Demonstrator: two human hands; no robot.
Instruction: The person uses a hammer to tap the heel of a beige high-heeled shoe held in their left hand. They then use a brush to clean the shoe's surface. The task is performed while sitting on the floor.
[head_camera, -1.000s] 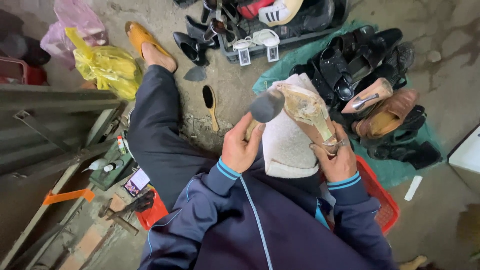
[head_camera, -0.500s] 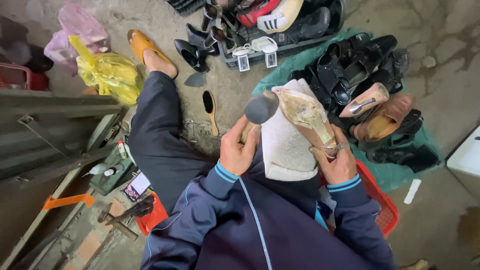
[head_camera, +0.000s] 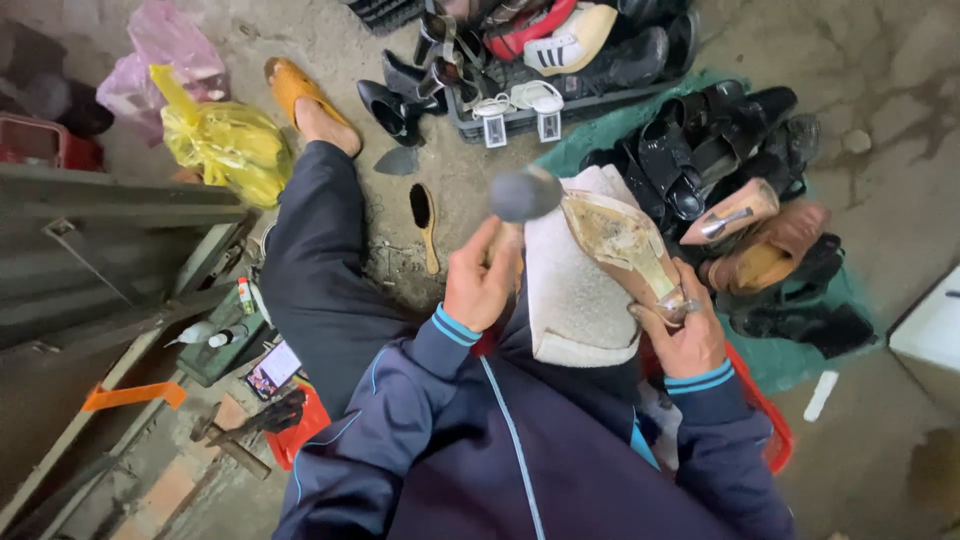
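Right up close, two arms in dark blue sleeves with light blue cuffs reach out over the lap. The left hand (head_camera: 480, 285) is closed around the handle of a hammer (head_camera: 524, 195), whose round grey head is up in the air and a bit blurry. The right hand (head_camera: 685, 330) is wrapped around the heel end of a tan shoe (head_camera: 622, 245). The shoe is turned over, so its worn, dirty sole faces up, just beside the hammer head. Under the shoe lies a folded white cloth (head_camera: 570, 295) on the lap. A red tray (head_camera: 765, 415) peeks out below the right arm.

On the left, near the knee, sits a small green box (head_camera: 225, 345) with little white bottles on it, and a small flat card (head_camera: 272, 368) lies next to it. A bit farther, a wooden brush (head_camera: 424, 220) with black bristles lies on the dirt floor.

On the right, a pile of black and brown shoes (head_camera: 745, 215) rests on a green sheet (head_camera: 800, 355). Farther off, the stretched-out foot wears an orange slipper (head_camera: 295, 95). Beside it are a yellow plastic bag (head_camera: 225, 145) and a pink plastic bag (head_camera: 160, 55). At the top, a dark crate (head_camera: 545, 115) holds more shoes.
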